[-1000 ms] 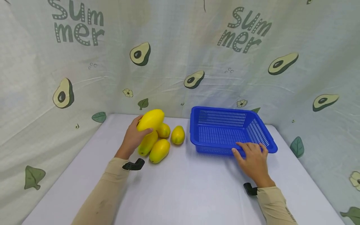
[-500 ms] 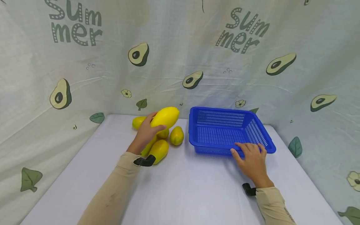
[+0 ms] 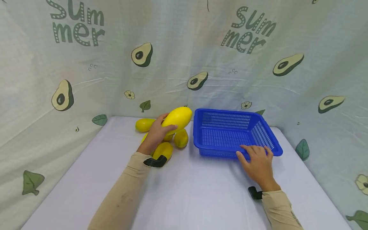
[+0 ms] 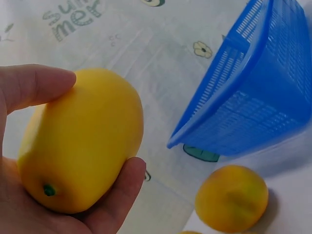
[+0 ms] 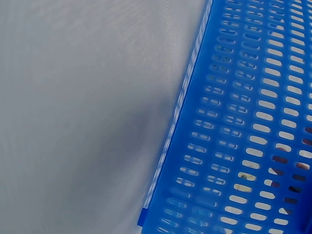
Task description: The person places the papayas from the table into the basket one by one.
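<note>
My left hand [image 3: 156, 132] grips a smooth yellow papaya [image 3: 178, 118], raised over the other fruit on the table. In the left wrist view the thumb and fingers wrap the papaya [image 4: 87, 136], and its small green stem end faces the camera. My right hand [image 3: 258, 164] holds the near rim of a blue plastic basket [image 3: 218, 152], fingers bent over the edge and the thumb outside. The right wrist view shows the slotted basket wall [image 5: 234, 126] up close; the hand is out of that view. Nothing lies in the basket.
Several yellow fruits lie left of the basket: one fruit [image 3: 144, 125] behind my left hand, one [image 3: 181, 138] beside the basket, another [image 3: 164, 150] nearer me. A white table [image 3: 187, 191] bears everything. A printed cloth [image 3: 172, 38] hangs close behind.
My left hand has carried the papaya rightward toward the basket and slightly up, uncovering a fruit at the back left. The right hand stays at the basket rim.
</note>
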Demonstrator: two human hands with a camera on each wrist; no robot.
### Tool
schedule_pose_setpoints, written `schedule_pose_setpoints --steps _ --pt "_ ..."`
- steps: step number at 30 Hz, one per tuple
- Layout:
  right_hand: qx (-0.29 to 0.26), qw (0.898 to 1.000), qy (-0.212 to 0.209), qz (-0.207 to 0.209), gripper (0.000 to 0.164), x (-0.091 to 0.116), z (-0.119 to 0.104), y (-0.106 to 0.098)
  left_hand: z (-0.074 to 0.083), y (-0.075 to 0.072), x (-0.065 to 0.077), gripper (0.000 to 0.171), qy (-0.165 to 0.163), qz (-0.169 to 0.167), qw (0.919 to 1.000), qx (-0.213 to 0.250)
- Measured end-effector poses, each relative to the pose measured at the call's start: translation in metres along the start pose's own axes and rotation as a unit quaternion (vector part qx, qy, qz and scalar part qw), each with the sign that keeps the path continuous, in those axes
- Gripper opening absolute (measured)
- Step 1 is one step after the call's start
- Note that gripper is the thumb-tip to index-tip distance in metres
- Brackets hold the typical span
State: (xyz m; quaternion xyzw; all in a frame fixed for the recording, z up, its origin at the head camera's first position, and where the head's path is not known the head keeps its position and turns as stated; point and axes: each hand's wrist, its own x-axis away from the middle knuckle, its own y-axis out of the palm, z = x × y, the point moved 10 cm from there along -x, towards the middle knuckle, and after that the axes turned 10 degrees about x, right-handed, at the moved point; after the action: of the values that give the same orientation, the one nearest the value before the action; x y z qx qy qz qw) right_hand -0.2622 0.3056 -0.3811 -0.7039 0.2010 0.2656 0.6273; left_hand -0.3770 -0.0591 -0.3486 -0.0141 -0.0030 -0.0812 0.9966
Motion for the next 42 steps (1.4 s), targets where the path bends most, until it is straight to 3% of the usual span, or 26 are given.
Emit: schedule_pose_setpoints --steps 14,22,28,42 --pt "-0.005 1.000 0.000 -0.001 0.040 0.000 0.001 0.000 0.008 0.029 -0.010 0.081 0.001 -0.044 0.9986 0.029" --pt "-0.007 1.000 -0.002 0.001 0.040 0.000 0.001 0.000 0.007 0.046 -0.015 0.077 -0.017 -0.074 0.9969 0.020" --pt "-0.004 1.000 0.001 -0.002 0.040 0.000 0.001 -0.001 0.013 0.059 -0.020 0.074 -0.005 -0.097 0.9946 0.035" --pt "-0.005 1.000 -0.003 0.003 0.039 -0.001 0.001 -0.002 0.027 0.091 -0.037 0.075 0.003 -0.139 0.9900 -0.025"
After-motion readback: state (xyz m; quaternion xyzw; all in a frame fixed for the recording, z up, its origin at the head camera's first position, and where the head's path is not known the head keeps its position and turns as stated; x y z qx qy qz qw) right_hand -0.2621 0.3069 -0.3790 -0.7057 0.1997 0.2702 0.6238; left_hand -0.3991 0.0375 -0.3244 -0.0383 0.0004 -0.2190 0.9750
